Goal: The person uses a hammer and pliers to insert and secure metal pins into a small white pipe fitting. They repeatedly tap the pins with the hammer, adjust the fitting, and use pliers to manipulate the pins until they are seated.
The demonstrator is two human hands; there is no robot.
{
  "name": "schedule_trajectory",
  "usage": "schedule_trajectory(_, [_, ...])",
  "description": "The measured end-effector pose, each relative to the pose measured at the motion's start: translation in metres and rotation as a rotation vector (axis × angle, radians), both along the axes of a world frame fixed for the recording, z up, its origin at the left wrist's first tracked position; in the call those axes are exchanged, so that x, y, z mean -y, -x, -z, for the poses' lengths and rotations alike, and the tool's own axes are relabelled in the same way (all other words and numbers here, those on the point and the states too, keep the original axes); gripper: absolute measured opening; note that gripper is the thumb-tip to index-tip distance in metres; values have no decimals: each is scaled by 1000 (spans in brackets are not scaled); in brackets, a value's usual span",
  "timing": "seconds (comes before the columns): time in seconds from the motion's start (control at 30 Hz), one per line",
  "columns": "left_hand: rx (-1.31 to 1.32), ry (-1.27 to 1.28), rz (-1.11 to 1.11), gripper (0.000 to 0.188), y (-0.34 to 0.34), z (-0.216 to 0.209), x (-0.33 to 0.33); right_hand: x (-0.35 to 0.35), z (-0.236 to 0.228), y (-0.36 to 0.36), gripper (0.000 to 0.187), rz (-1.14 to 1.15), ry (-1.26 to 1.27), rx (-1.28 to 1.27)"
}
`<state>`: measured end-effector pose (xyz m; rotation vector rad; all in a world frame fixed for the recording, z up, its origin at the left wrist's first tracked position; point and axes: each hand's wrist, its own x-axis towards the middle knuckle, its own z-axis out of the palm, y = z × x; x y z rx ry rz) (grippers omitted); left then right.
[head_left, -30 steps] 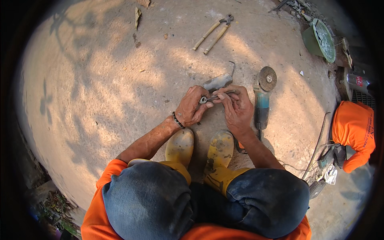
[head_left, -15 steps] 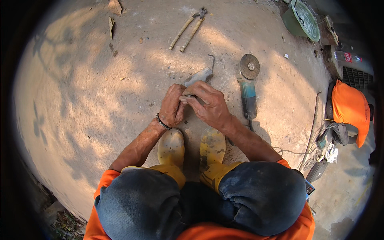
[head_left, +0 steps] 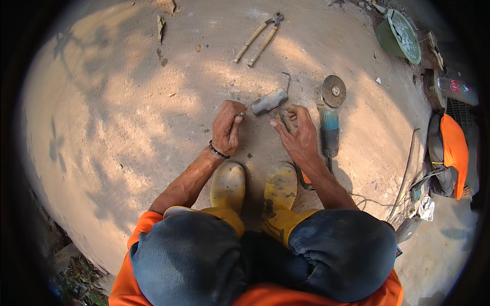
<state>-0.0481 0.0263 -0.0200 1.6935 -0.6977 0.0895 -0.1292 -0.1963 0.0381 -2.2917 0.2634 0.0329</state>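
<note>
While the left hand [head_left: 227, 127] is clenched on a small, unclear piece, the grey blunt-headed metal hammer [head_left: 269, 102] on dusty concrete ground [head_left: 127, 117] is touched by the right hand's [head_left: 298, 135] loosened fingers [head_left: 274, 122].

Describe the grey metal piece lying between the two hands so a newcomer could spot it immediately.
Start at the yellow boots on the sandy ground. Just beyond them, between the left hand and right hand, lies the grey metal piece. Unlike the angle grinder beside it, it is short, blocky, with a thin hooked wire.

A red label [head_left: 454, 85] sits at the right edge.
</note>
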Motion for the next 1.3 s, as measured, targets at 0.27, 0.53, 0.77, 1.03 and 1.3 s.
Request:
schedule_trajectory(0.27, [39,55,-13,18,5,7,3,40,39,25,42,130,-446,-649])
schedule_trajectory(0.53, [-29,106,-34,22,4,5,0,21,-45,7,22,36,-706,-509])
schedule_trajectory(0.77, [-58,101,-28,23,8,9,0,21,-120,19,27,-146,-406,-321])
schedule_trajectory(1.03, [49,105,-13,21,2,16,-2,14,-172,-3,32,-300,-56,-489])
schedule_trajectory(1.3, [69,88,-54,22,5,14,-1,21,-173,-1,40,-484,118,4])
